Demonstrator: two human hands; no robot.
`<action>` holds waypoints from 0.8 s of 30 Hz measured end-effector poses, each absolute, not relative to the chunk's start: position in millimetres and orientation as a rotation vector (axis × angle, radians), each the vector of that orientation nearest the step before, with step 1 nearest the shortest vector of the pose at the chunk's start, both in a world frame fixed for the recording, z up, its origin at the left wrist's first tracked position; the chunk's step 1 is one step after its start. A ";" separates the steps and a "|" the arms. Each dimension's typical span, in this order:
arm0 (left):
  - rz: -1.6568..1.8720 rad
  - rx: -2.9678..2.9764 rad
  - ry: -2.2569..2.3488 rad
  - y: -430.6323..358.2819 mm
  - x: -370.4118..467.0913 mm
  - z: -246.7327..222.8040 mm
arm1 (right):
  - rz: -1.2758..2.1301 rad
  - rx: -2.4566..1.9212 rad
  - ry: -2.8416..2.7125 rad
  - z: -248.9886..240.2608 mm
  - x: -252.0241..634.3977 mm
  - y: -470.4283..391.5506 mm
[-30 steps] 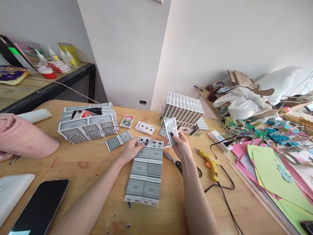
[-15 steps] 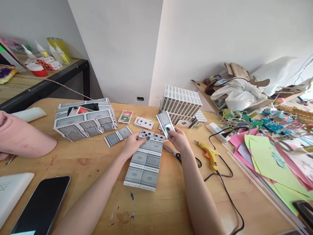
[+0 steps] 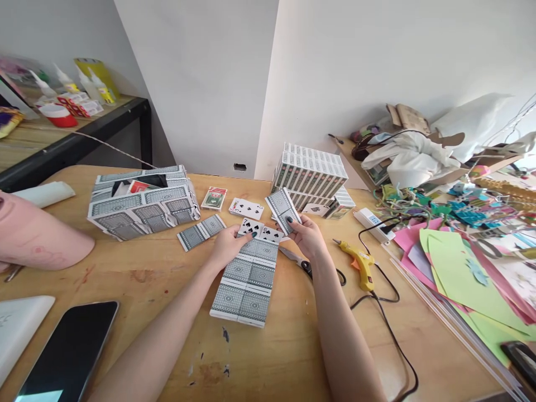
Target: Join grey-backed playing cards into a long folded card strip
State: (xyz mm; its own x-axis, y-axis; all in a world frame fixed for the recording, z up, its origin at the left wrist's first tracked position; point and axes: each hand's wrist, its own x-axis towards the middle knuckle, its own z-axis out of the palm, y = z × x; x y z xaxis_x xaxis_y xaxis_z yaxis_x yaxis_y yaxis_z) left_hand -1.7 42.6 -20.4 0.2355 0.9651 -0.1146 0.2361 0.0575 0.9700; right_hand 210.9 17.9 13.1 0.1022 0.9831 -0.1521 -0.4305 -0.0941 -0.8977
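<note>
A flat panel of joined playing cards (image 3: 246,279), grey backs up, lies on the table in front of me. Its far end shows card faces, a seven and a six of spades. My left hand (image 3: 229,245) grips that far left edge, thumb on top. Between the thumb and fingers of my right hand (image 3: 306,237) is a face-down playing card (image 3: 281,209), held tilted just above the panel's far right corner. A pair of scissors (image 3: 299,261) lies beside the panel, partly hidden under my right forearm.
A yellow glue gun (image 3: 358,265) with its cord lies right. A box made of cards (image 3: 144,206) stands left, near two joined cards (image 3: 201,232). Stacked card boxes (image 3: 312,173) stand behind. A phone (image 3: 69,349) and pink bottle (image 3: 42,234) sit left, coloured paper (image 3: 456,268) right.
The card in my right hand has turned slightly, showing more of its back. My left hand stays on the panel, and the view has shifted a little.
</note>
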 end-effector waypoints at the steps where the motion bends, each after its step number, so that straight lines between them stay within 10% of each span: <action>1: 0.834 1.425 1.224 42.9 -2.0 -21.0 | 1.385 -1.027 -0.723 12.2 210.8 18.0; 24: 0.806 1.419 1.336 43.2 2.8 -12.5 | 1.340 -1.091 -0.750 9.3 208.3 20.5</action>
